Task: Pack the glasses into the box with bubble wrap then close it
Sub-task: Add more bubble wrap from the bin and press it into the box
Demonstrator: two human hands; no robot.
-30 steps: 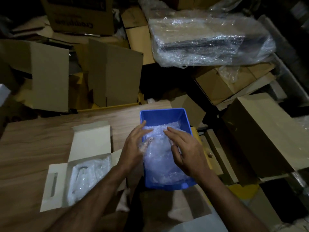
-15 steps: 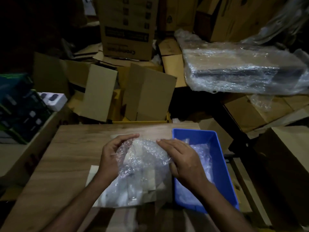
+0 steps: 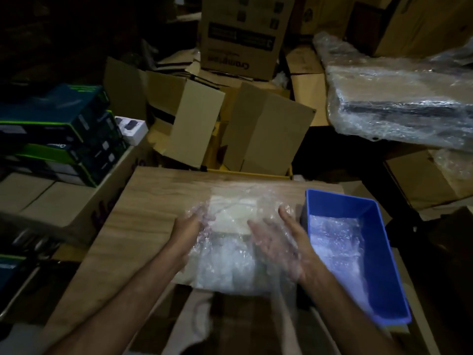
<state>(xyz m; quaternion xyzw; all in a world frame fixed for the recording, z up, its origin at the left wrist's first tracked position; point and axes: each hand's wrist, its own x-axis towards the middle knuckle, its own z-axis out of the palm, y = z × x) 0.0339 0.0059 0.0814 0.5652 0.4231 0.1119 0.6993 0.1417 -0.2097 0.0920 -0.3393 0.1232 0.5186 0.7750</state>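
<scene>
Both hands, left [image 3: 188, 233] and right [image 3: 277, 243], fingers apparently straight, spread bubble wrap [image 3: 230, 257] over a white box [image 3: 231, 217] at centre; right, a blue bin [image 3: 378, 252] holds more wrap.

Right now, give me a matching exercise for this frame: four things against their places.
Things:
1. blue bin
2. bubble wrap sheet
3. printed cardboard box
4. dark green boxes

Places:
a. stacked at far left
b. spread between both hands
c. on the table's right edge
d. top of the pile behind the table

Pairs: 1-c, 2-b, 3-d, 4-a
</scene>
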